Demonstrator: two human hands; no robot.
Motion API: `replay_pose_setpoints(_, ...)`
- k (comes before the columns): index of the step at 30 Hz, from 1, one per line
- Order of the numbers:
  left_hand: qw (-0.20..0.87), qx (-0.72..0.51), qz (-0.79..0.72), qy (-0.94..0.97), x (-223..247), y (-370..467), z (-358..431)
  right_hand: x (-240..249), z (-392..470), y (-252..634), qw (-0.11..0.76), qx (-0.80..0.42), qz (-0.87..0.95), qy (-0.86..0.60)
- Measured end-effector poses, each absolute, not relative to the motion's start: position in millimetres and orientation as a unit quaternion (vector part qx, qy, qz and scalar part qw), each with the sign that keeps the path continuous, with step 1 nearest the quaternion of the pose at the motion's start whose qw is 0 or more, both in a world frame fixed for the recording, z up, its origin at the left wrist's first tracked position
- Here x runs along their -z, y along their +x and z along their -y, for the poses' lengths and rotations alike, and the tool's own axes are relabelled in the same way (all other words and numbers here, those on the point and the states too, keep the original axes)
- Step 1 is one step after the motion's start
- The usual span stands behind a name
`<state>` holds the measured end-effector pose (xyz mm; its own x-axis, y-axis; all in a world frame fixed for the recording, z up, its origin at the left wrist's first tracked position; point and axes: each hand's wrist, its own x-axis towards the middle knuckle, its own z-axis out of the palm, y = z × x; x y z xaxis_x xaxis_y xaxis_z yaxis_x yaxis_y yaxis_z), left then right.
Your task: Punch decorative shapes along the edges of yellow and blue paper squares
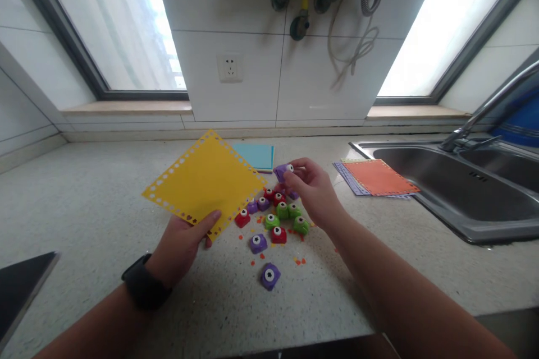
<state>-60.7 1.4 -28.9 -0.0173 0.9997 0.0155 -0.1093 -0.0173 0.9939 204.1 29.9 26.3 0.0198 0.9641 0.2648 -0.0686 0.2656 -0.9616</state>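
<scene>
Evidently the step in hand is punch work on paper: the person's left hand [179, 249] grips a yellow sheet [202, 179] near its lower corner, thumb on top and fingers beneath, while the right hand [315, 190] pinches a purple punch [281, 174] between thumb and fingers. The sheet is raised and tilted over the counter [105, 213], its edges lined with holes; the held punch is just beyond its right corner, apart from it. Setting punch to paper would seem to call for a steady sheet, a bare stretch of edge lined up in the slot, and a firm press.

Counted on the counter, there are four green punches [272, 222], at least four red punches [278, 234] and about five loose purple punches [269, 276]; those beside the right hand are partly hidden, so the last two totals are unsure. Paper bits [300, 262] lie scattered among them, too many and small to count. One orange sheet [379, 176] tops a pile near the sink [421, 185]; at least one blue sheet [255, 156] lies behind.
</scene>
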Motion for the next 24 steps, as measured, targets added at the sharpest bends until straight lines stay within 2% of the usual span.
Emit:
replay_pose_setpoints(3,0.5,-0.526,-0.49,0.483,26.9,-60.7,2.0,-29.5,-27.8,200.7,0.617,-0.515,0.484,-0.346)
replay_pose_setpoints(9,0.493,-0.522,-0.499,0.485,27.9,-61.2,3.8,-28.4,-25.5,196.0,0.625,-0.588,0.427,-0.286)
replay_pose_setpoints(24,0.45,-0.513,-0.537,0.496,17.5,-56.8,8.4,-20.4,-21.5,190.7,0.601,-0.593,0.453,-0.286)
